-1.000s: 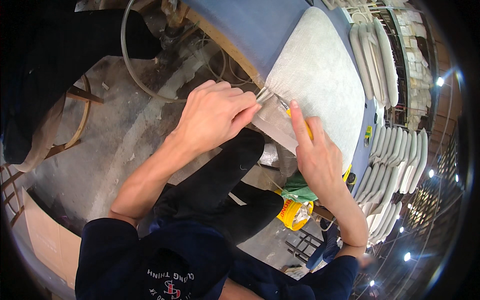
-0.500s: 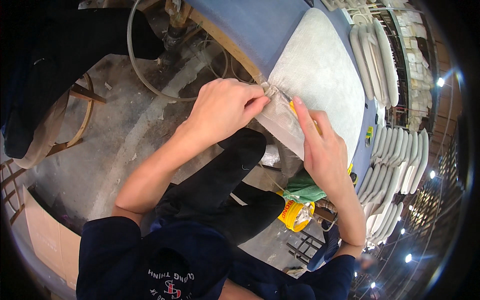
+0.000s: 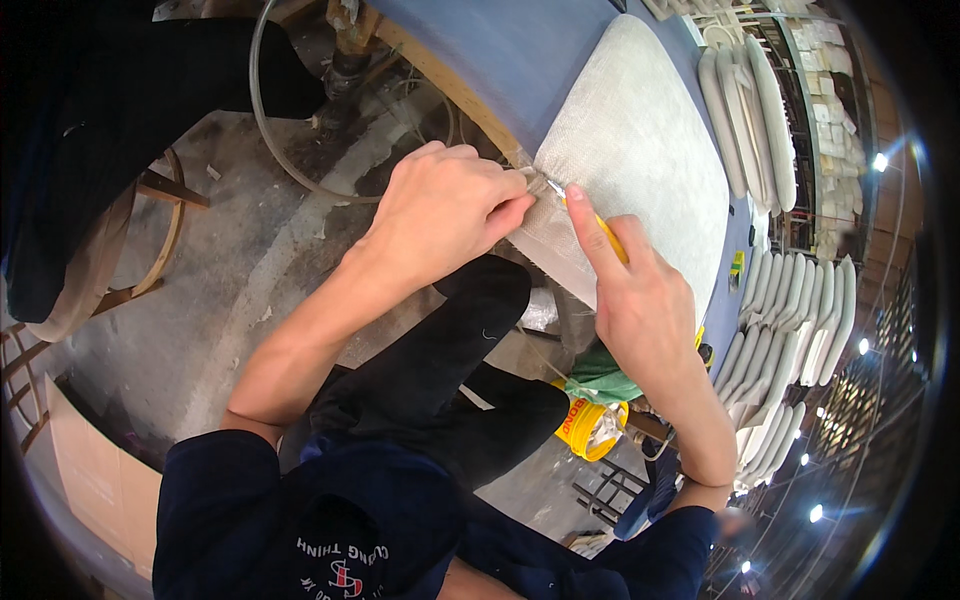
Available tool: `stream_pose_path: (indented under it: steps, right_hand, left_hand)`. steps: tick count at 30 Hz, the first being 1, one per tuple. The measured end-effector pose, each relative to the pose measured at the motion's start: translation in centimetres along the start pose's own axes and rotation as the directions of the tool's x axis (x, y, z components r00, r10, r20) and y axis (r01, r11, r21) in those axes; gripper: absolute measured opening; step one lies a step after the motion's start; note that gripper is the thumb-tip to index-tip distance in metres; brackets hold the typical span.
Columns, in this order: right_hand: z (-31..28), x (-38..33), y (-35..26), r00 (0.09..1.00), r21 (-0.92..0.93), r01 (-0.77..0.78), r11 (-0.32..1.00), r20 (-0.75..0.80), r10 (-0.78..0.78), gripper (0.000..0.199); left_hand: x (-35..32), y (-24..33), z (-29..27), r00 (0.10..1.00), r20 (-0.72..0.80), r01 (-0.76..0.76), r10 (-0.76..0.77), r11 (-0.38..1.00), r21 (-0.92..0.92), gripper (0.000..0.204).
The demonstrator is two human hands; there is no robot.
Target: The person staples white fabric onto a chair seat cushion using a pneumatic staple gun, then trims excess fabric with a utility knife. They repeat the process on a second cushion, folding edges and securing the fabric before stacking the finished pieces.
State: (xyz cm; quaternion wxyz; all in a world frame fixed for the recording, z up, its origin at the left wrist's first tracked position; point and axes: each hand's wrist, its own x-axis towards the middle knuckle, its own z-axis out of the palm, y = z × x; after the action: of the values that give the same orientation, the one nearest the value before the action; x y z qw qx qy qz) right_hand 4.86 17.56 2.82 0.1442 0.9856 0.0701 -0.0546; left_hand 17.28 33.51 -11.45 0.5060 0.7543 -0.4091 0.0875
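Blue-covered counter (image 3: 500, 50) carrying a white woven cushion panel (image 3: 640, 170), its near corner pinched by left hand (image 3: 440, 215) fingers, yellow-handled tool (image 3: 605, 232) gripped in right hand (image 3: 640, 300), grey concrete floor (image 3: 240, 260) below, white panels stacked (image 3: 790, 340) alongside.

White woven seat pad (image 3: 640, 170) on a blue table (image 3: 520, 60), yellow tool handle (image 3: 612, 240), yellow tub (image 3: 585, 425) beside a green cloth (image 3: 600, 375), grey floor (image 3: 230, 260), dark blue sleeves (image 3: 215, 500), black trousers (image 3: 450, 370), stacked white pads (image 3: 790, 330).
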Motion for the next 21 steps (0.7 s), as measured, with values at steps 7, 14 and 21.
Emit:
stream_pose_path:
  steps: [7,14,21]
  right_hand:
    - [0.6,-0.4,0.6,1.0,-0.027,0.016,1.0,-0.015,-0.016,0.09]
    - [1.9,-1.3,1.2,0.998,-0.047,0.036,0.998,-0.041,-0.038,0.09]
    - [3.0,-2.3,2.1,0.996,-0.014,0.025,1.0,-0.088,-0.027,0.092]
  left_hand:
    - [-0.3,-0.3,-0.2,1.0,-0.001,-0.007,0.007,0.998,0.07,0.016]
    - [-1.7,1.3,-0.5,1.0,-0.016,-0.022,0.022,1.0,0.011,0.018]
    - [-2.8,2.1,-0.9,0.996,0.075,-0.035,0.044,0.993,-0.116,0.021]
